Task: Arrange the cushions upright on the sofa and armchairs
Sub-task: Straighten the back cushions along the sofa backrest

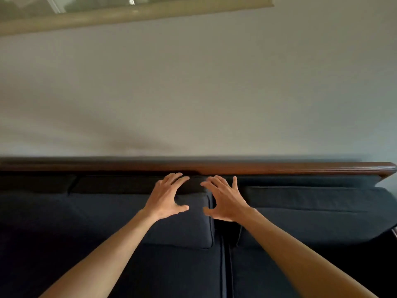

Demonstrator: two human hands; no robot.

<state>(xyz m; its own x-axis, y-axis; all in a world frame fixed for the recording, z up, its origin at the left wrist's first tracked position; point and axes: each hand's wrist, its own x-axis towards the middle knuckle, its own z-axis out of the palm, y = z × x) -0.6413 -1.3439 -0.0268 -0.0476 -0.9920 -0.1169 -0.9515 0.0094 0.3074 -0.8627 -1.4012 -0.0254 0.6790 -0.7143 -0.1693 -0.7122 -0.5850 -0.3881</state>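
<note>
**Cushion alignment on the sofa: status and count**

I am reaching both arms toward the middle of the frame. My left hand (pixel 166 195) is hovering with fingers spread wide and thumb apart, holding nothing; the fingertips are lying at the top edge of the centre cushion (pixel 137 214). My right hand (pixel 224 198) is mirroring it just beside, fingers also spread wide and empty, over the gap between the centre cushion and the right cushion (pixel 311 214). Whether either hand is pressing the fabric, I cannot tell.

Progress, as I am judging it: the back cushions are already leaning upright against the sofa (pixel 279 166) under its wooden rail, running across the middle of the frame. The centre and right ones are looking seated; only squaring of the seam between them appears left. No armchair is showing, so that part is remaining unverified.

Count:
- Hands: two.
- Back cushions: three, namely centre, right, and a left cushion (pixel 32 186) partly cut off at the left edge.
- Seat pads: two, meeting at bottom centre.
- Loose cushions: none visible.
</note>
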